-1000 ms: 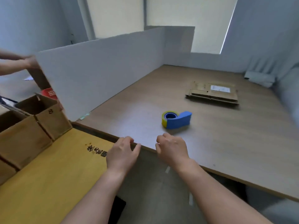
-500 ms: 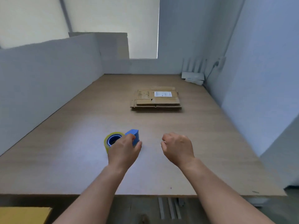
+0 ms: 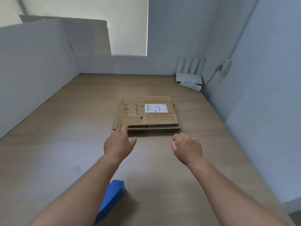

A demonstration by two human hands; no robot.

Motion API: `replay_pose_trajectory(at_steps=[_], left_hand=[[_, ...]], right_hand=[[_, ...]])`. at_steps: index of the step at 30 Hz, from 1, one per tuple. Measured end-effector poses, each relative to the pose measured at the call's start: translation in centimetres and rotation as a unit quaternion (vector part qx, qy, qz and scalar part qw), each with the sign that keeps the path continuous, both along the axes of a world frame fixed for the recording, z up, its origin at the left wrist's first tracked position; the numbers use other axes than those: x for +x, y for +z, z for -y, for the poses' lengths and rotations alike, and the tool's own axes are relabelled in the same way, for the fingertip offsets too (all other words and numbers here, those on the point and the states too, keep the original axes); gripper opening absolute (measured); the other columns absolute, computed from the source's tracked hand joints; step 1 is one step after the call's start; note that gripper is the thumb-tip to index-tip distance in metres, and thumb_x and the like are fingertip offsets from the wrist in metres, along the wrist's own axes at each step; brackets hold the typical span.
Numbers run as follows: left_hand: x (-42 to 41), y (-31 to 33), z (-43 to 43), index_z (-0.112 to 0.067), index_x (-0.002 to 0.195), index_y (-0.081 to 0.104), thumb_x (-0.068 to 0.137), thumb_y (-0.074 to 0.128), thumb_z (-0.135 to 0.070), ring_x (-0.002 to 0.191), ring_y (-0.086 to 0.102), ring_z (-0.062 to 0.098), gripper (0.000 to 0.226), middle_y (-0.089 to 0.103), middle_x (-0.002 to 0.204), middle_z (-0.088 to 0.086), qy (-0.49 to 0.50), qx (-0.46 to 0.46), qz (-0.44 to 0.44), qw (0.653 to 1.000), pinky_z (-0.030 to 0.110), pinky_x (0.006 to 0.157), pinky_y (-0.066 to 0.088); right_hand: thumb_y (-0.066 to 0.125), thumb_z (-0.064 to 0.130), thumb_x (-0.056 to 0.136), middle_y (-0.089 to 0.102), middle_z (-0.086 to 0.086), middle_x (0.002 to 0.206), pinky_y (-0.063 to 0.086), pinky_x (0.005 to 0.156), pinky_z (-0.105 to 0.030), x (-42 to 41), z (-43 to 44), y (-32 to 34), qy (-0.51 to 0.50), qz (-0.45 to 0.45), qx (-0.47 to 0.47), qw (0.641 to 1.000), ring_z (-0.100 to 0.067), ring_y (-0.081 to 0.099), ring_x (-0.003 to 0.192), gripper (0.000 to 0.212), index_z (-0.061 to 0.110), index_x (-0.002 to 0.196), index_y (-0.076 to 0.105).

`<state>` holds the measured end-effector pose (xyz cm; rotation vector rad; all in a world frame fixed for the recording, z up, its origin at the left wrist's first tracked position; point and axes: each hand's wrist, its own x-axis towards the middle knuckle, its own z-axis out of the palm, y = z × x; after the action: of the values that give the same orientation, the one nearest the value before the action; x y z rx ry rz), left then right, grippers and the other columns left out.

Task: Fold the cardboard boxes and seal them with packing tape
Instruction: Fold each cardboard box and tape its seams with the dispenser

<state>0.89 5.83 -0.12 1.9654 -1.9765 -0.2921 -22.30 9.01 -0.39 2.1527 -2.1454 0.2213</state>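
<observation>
A stack of flattened cardboard boxes (image 3: 147,114) lies on the wooden table (image 3: 65,136), with a white shipping label on the top one. My left hand (image 3: 118,142) reaches forward with straight fingers, its fingertips at the stack's near left corner. My right hand (image 3: 187,146) hovers just short of the stack's near right corner, fingers loosely curled and holding nothing. The blue tape dispenser (image 3: 111,199) lies on the table under my left forearm, which hides part of it.
White partition boards (image 3: 35,70) wall the table on the left and back. A white router with antennas (image 3: 189,74) and a power strip (image 3: 193,85) sit in the far right corner. A wall (image 3: 260,95) borders the table's right side.
Both hands have moved forward from beside the tape dispenser to the near edge of the cardboard stack. The view has come closer to the table, and the dispenser now lies under my left forearm.
</observation>
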Motion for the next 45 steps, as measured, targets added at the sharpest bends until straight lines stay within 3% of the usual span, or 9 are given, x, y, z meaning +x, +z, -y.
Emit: replay_pose_trajectory(at_steps=[7, 13, 20, 25, 30, 34, 38, 42, 45], left_hand=[[-0.3, -4.3, 10.0, -0.016, 0.147, 0.022, 0.088, 0.055, -0.051, 0.130, 0.037, 0.026, 0.076, 0.038, 0.145, 0.004, 0.008, 0.048, 0.004, 0.999, 0.041, 0.096, 0.041], [-0.1, -7.6, 14.7, -0.017, 0.139, 0.032, 0.079, 0.056, -0.065, 0.127, 0.041, 0.027, 0.080, 0.044, 0.139, 0.006, 0.041, 0.090, 0.077, 0.992, 0.042, 0.100, 0.034], [-1.1, -8.8, 15.2, -0.019, 0.138, 0.032, 0.074, 0.065, -0.063, 0.128, 0.037, 0.029, 0.084, 0.043, 0.135, 0.008, 0.038, 0.084, 0.057, 0.994, 0.043, 0.110, 0.022], [-2.2, -8.3, 14.8, -0.018, 0.148, 0.020, 0.077, 0.064, -0.061, 0.129, 0.039, 0.029, 0.094, 0.041, 0.139, 0.009, 0.036, 0.103, 0.008, 0.994, 0.041, 0.105, 0.034], [-3.0, -8.5, 15.4, -0.014, 0.145, 0.025, 0.074, 0.069, -0.059, 0.129, 0.035, 0.031, 0.095, 0.041, 0.138, 0.013, 0.037, 0.120, 0.013, 0.992, 0.040, 0.106, 0.036], [-3.4, -8.3, 14.5, -0.014, 0.138, 0.033, 0.068, 0.071, -0.062, 0.129, 0.031, 0.032, 0.093, 0.038, 0.136, 0.016, 0.074, 0.118, 0.006, 0.990, 0.041, 0.107, 0.032], [-2.7, -6.8, 11.9, -0.021, 0.148, 0.023, 0.073, 0.062, -0.070, 0.136, 0.026, 0.030, 0.098, 0.031, 0.146, 0.011, 0.079, 0.106, -0.038, 0.991, 0.043, 0.109, 0.030], [-3.3, -2.9, 8.5, -0.026, 0.142, 0.035, 0.084, 0.050, -0.064, 0.121, 0.047, 0.024, 0.071, 0.048, 0.137, 0.003, 0.055, 0.042, -0.139, 0.988, 0.043, 0.094, 0.046], [-3.9, 0.4, 6.0, -0.025, 0.139, 0.038, 0.092, 0.050, -0.034, 0.097, 0.057, 0.026, 0.049, 0.054, 0.117, -0.003, 0.066, -0.047, -0.162, 0.983, 0.038, 0.077, 0.046]], right_hand=[[0.047, 0.032, 0.093, 0.050, -0.004, 0.129, 0.042, 0.087, -0.035, -2.0, 9.0, -3.1, -0.068, 0.057, 0.075, 0.993, -0.024, 0.044, 0.119, 0.041, 0.016, 0.131, 0.044], [0.052, 0.052, 0.089, 0.028, -0.006, 0.152, 0.029, 0.107, -0.041, -2.9, 15.4, -5.8, -0.132, 0.065, 0.117, 0.982, -0.029, 0.029, 0.135, 0.081, 0.011, 0.148, 0.015], [0.063, 0.056, 0.077, 0.034, -0.009, 0.145, 0.024, 0.110, -0.042, -1.3, 17.2, -8.3, -0.087, 0.075, 0.098, 0.989, -0.030, 0.030, 0.132, 0.096, 0.018, 0.149, 0.011], [0.073, 0.061, 0.067, -0.001, -0.014, 0.158, 0.011, 0.116, -0.048, -4.4, 18.9, -7.5, -0.202, 0.134, 0.153, 0.958, -0.032, 0.005, 0.145, 0.119, 0.023, 0.150, -0.003], [0.079, 0.045, 0.066, 0.033, -0.012, 0.143, 0.030, 0.109, -0.042, -6.3, 19.6, -7.2, -0.157, 0.179, 0.214, 0.947, -0.031, 0.033, 0.133, 0.111, 0.025, 0.150, 0.010], [0.077, 0.052, 0.066, 0.035, -0.014, 0.132, 0.033, 0.106, -0.038, -5.7, 17.3, -7.7, -0.140, 0.193, 0.180, 0.954, -0.032, 0.037, 0.125, 0.108, 0.022, 0.149, 0.015], [0.061, 0.061, 0.077, 0.041, -0.008, 0.124, 0.039, 0.099, -0.035, -5.6, 14.5, -6.4, -0.127, 0.234, 0.106, 0.958, -0.026, 0.047, 0.115, 0.085, 0.023, 0.146, 0.028], [0.060, 0.013, 0.082, 0.050, -0.008, 0.128, 0.038, 0.092, -0.029, -3.9, 11.6, -3.3, -0.068, 0.346, -0.048, 0.935, -0.025, 0.050, 0.115, 0.068, 0.017, 0.145, 0.034], [0.059, 0.006, 0.083, 0.055, -0.007, 0.112, 0.037, 0.088, -0.027, -2.7, 9.6, -0.6, -0.055, 0.397, -0.121, 0.908, -0.024, 0.052, 0.104, 0.073, 0.012, 0.148, 0.028]])
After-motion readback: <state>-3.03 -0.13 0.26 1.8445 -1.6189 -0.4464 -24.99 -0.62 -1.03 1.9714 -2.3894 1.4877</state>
